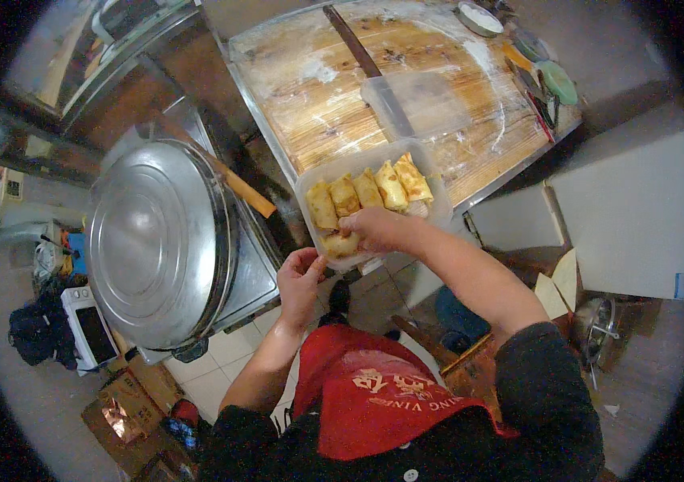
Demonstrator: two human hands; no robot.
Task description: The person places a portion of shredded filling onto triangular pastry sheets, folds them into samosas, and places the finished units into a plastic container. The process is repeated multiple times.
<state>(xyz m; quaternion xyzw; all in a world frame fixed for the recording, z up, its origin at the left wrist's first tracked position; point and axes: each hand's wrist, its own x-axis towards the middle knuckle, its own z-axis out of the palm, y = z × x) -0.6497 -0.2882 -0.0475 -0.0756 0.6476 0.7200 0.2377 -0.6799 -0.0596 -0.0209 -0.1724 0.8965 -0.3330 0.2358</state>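
Observation:
A clear plastic container [303,189] sits at the near edge of the floury wooden board, with a row of several golden folded pancake rolls [367,187] in it. My left hand [299,281] pinches the container's near left corner between thumb and fingers. Reaching in from the right, my right hand [384,230] is closed on a paler pancake roll [340,244] that lies crosswise in front of the row. My fingers cover part of that roll. Behind the container, its translucent lid [430,104] rests on the board, over a long dark stick [352,40].
Left of me stands a large round griddle with a domed metal lid [153,241]; a wooden handle [247,194] sticks out beside it. The wooden board [302,104] carries a white bowl [480,18] and several utensils [547,96]. A pale panel [631,209] is at right.

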